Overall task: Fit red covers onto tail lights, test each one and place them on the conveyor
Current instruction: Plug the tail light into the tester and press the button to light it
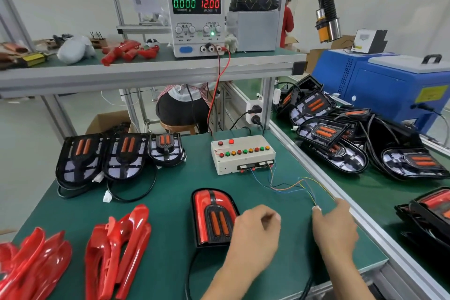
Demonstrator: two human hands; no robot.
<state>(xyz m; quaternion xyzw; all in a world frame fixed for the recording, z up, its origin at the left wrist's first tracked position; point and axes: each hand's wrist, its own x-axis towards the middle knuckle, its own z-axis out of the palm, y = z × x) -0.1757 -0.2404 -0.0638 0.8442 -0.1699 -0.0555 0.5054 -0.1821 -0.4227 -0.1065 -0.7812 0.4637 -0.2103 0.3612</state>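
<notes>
Covered tail light point(213, 218) lies flat on the green table point(170, 238), long axis running away from the person, directly in front of the test box point(242, 154). Left hand point(255, 231) sits against its right edge, fingers curled; what it grips, if anything, I cannot tell. Right hand point(334, 224), further right, pinches the white connector point(316, 208) ending the test box's thin wires; the lamp's own black lead point(190, 273) trails toward the person, so mating looks like the left hand's fetch.
</notes>
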